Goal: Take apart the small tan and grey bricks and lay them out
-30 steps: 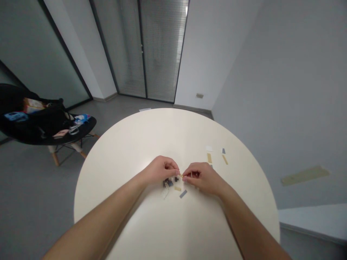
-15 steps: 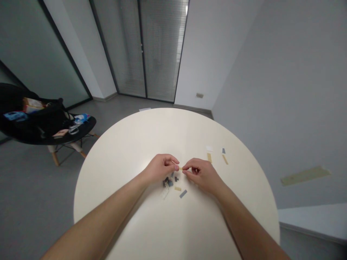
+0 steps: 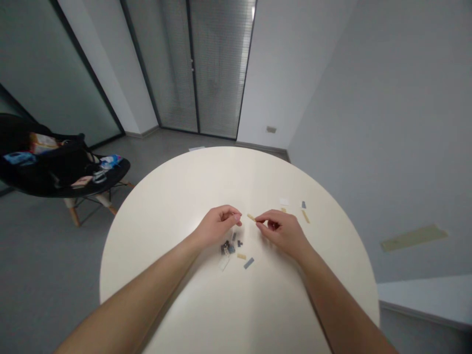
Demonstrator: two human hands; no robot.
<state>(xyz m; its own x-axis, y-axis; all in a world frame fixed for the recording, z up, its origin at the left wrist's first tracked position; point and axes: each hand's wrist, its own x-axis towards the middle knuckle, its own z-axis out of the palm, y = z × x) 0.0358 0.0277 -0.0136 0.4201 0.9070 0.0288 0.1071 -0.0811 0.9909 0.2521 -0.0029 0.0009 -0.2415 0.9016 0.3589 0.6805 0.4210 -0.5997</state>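
Between its thumb and fingertips, my right hand (image 3: 280, 227) pinches the end of a thin yellow strip (image 3: 251, 217) above the table. My left hand (image 3: 220, 223) is to the left of the strip, its fingers curled and thumb near them; whether something small is between them cannot be made out. Just below my left hand lies a small pile of dark and clear pieces (image 3: 227, 248). A yellow piece (image 3: 241, 256), a grey strip (image 3: 249, 263) and a small dark piece (image 3: 239, 243) lie near the pile.
On the round white table (image 3: 206, 182), a white piece (image 3: 283, 201), a grey piece (image 3: 304, 204) and another yellow strip (image 3: 306, 216) lie beyond my right hand. A black chair (image 3: 121, 172) holding a bag and packets stands at the left.
My hands have moved apart. The yellow strip, earlier between both hands' fingertips, has moved slightly up and right with my right hand, away from my left.
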